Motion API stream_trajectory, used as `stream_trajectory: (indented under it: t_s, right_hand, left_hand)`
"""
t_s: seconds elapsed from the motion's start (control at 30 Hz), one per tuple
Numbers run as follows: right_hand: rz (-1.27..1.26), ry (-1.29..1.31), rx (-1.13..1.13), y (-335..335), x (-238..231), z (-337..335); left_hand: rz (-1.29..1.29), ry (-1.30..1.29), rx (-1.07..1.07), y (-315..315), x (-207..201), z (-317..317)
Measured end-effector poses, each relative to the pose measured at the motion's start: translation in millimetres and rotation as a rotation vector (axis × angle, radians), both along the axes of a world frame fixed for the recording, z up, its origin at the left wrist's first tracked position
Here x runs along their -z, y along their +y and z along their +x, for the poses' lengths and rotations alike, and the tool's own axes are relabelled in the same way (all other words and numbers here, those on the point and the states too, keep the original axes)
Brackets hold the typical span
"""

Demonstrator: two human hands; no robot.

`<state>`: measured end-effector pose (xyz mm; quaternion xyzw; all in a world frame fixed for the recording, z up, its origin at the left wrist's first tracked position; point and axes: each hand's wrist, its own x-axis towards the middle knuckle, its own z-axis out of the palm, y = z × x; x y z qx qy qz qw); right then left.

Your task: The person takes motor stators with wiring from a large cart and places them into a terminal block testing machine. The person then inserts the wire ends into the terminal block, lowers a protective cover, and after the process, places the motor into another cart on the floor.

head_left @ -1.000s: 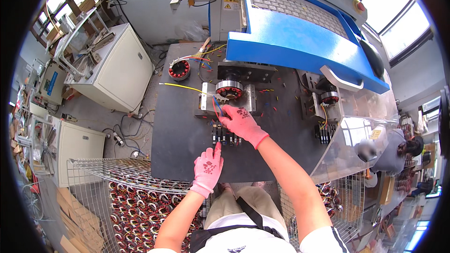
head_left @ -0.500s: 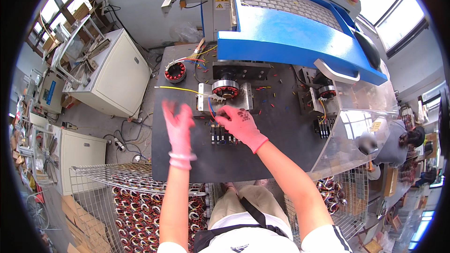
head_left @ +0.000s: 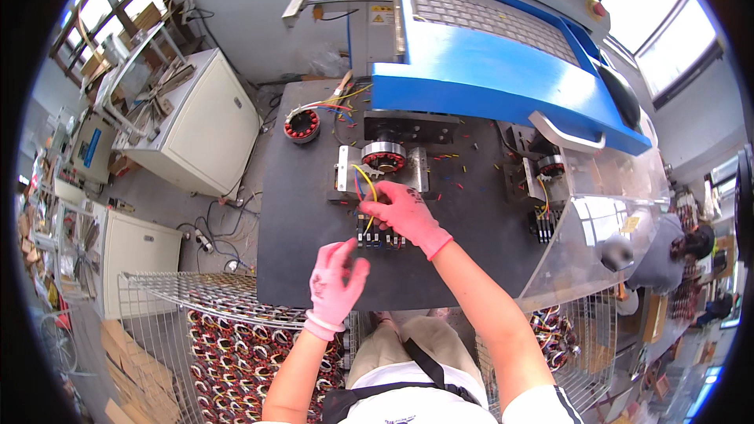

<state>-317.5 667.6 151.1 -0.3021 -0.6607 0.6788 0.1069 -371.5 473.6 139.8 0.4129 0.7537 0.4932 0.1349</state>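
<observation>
- gripping with gathered fingertips, the right hand [head_left: 402,210] has the wires [head_left: 371,180] of the clamped stator [head_left: 383,160]; just which of them sit between finger and thumb is hidden.
- the clamped stator lies just beyond the right hand, slightly to the left of its knuckles, between two metal side plates [head_left: 343,168].
- the left hand [head_left: 338,281] is half spread, finger and thumb apart with nothing seen between them, lower and to the left of the right hand.
- a row of small black blocks [head_left: 383,241] sits on the counter [head_left: 302,228] just on the near side of the right hand, close to the left fingertips; partly covered, so no sure count.
- the clamped stator is a ring with a silvery outer band and red-and-black windings facing the person.
- wires seen at it: one yellow, bowed over in an arc past the right fingertips, plus red and blue ones beside it.
- stators on the counter: three, counting a loose one [head_left: 301,126] beyond and left of both hands, and a mounted one [head_left: 550,165] well right of them.
</observation>
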Motion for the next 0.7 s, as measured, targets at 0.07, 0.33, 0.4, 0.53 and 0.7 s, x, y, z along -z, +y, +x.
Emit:
stream_trajectory:
  t_s: [0.07, 0.33, 0.4, 0.53, 0.7]
  right_hand:
    - [0.056, 0.056, -0.009, 2.5, 14.2, 3.6]
    - [0.401, -0.065, -0.002, -12.7, 33.1, 4.3]
    - [0.489, -0.064, 0.010, -15.0, 36.5, 4.0]
    - [0.620, -0.058, 0.000, -18.6, 39.5, 2.3]
    - [0.778, -0.069, -0.037, -23.9, 48.6, -5.4]
  left_hand:
    - [-0.151, 0.382, 0.016, -0.6, 27.4, 3.4]
    - [-0.422, 0.579, 0.064, -8.6, 69.9, 9.4]
    - [-0.418, 0.594, 0.067, -8.9, 71.2, 9.7]
    - [-0.474, 0.561, 0.071, -7.3, 69.1, 10.8]
    - [-0.478, 0.536, 0.062, -8.0, 69.3, 10.9]
